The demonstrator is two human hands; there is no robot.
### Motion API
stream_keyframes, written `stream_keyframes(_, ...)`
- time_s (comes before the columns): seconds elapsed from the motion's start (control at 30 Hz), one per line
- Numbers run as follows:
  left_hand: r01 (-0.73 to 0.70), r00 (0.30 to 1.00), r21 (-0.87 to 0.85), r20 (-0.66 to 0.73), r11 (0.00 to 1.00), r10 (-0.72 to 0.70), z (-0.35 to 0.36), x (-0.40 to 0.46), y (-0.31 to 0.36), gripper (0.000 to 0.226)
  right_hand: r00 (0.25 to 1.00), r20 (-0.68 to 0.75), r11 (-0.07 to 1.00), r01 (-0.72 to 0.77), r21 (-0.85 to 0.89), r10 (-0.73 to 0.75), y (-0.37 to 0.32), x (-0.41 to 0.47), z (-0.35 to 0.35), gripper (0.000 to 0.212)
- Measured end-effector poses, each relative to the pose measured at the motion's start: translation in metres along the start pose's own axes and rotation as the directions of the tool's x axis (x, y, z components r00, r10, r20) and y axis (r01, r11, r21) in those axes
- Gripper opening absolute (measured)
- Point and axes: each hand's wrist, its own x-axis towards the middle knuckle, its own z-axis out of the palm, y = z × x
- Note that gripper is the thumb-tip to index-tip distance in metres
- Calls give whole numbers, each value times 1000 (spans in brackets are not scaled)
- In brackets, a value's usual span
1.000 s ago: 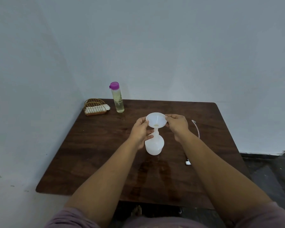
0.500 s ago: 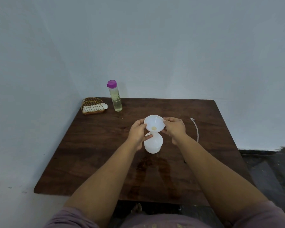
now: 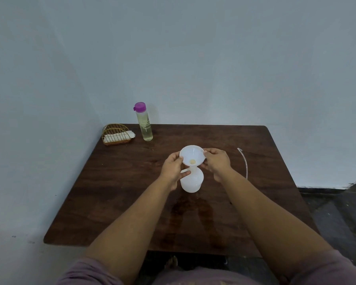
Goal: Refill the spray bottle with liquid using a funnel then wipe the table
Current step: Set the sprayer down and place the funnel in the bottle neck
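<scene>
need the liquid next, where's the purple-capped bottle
In the head view, the purple-capped bottle stands upright at the table's far left, just right of the wire basket.

Can't see most of the spray bottle (image 3: 192, 181) neck, tucked behind the funnel (image 3: 192, 155) bowl & left hand (image 3: 172, 169). Lower end of the thin tube (image 3: 245, 161) gone behind the right hand's (image 3: 217, 161) forearm. Print on the purple-capped bottle (image 3: 144, 124) too small to read. Both sleeves (image 3: 327, 270) cut off at bottom edge. Stuff under the table (image 3: 119, 192) too dark to make out.
</scene>
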Motion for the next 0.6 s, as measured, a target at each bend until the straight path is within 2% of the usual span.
stream_keyframes(0.27, 17, 1000, 28, -3, 999, -17, -3, -2, 3, 24, 1000, 0, 997, -10, -71, 10, -1, 1, 2, 26)
stream_keyframes(0.4, -5, 1000, 83, -23, 997, 7, -5, 2, 7, 39, 998, -35, 982, 48, -183, -55, -5, 0, -1, 29)
stream_keyframes(0.6, -65, 997, 144, -37, 988, 71, -12, 7, 12, 42, 988, 7, 934, 149, -326, -156, -12, -4, -2, 31)
